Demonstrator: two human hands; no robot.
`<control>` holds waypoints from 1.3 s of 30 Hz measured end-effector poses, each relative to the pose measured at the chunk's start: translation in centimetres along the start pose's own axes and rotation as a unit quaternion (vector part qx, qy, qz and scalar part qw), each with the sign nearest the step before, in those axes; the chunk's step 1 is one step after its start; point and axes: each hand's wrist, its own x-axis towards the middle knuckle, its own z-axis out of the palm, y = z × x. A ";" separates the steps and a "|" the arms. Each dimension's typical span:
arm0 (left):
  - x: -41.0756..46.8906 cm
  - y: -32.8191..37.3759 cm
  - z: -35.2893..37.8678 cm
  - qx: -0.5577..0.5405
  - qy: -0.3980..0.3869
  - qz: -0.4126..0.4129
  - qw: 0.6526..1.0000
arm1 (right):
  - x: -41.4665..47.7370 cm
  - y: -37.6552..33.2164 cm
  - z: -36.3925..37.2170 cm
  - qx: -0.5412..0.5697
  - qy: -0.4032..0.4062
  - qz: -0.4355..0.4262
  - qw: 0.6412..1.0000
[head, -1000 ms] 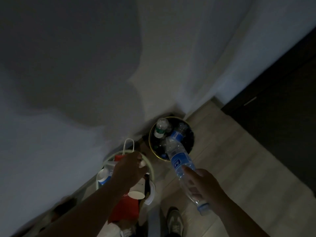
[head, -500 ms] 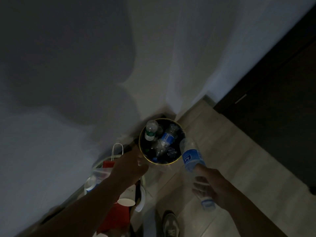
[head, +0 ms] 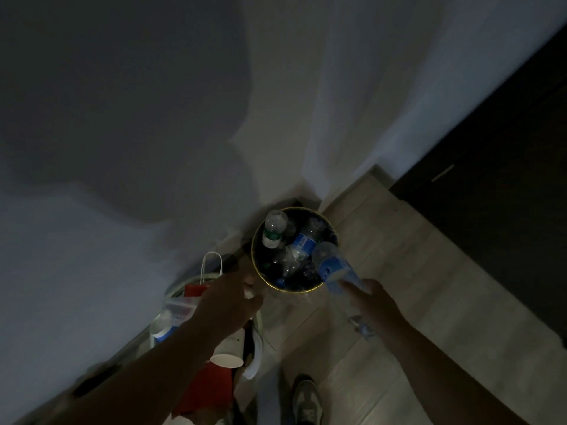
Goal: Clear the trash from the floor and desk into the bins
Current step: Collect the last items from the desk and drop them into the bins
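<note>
A round black bin with a gold rim (head: pixel 255 265) stands on the floor against the wall, holding several clear plastic bottles (head: pixel 302 240). My right hand (head: pixel 374 305) is shut on a clear water bottle with a blue label (head: pixel 333 266); the bottle's far end reaches over the bin's near right rim. My left hand (head: pixel 227 302) hovers left of that bin, above a second, pale-rimmed bin (head: pixel 176 289). It appears shut on a white paper cup (head: pixel 227 352) that hangs below the palm. The room is very dark.
The pale-rimmed bin holds a red paper bag with white handles (head: pixel 211 268), a clear container and other rubbish. A dark cabinet (head: pixel 491 210) fills the right side. Pale wood floor (head: pixel 399 256) lies between them. My shoe (head: pixel 305 400) is at the bottom.
My right hand has carried the blue-label bottle forward, so its end now overlaps the black bin's rim. My left hand with the cup has stayed over the pale-rimmed bin.
</note>
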 end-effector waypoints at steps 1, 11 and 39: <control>0.0 -0.4 0.0 0.002 0.001 -0.008 1.000 | 0.7 -0.5 0.9 -0.036 -0.009 -0.008 0.999; -0.3 -8.0 0.4 0.007 0.013 -0.065 0.998 | 7.3 -2.4 9.6 -0.213 0.029 -0.043 0.976; 1.3 -13.2 1.5 -0.010 0.020 -0.075 0.997 | 8.6 0.5 13.5 -0.192 0.192 -0.354 0.895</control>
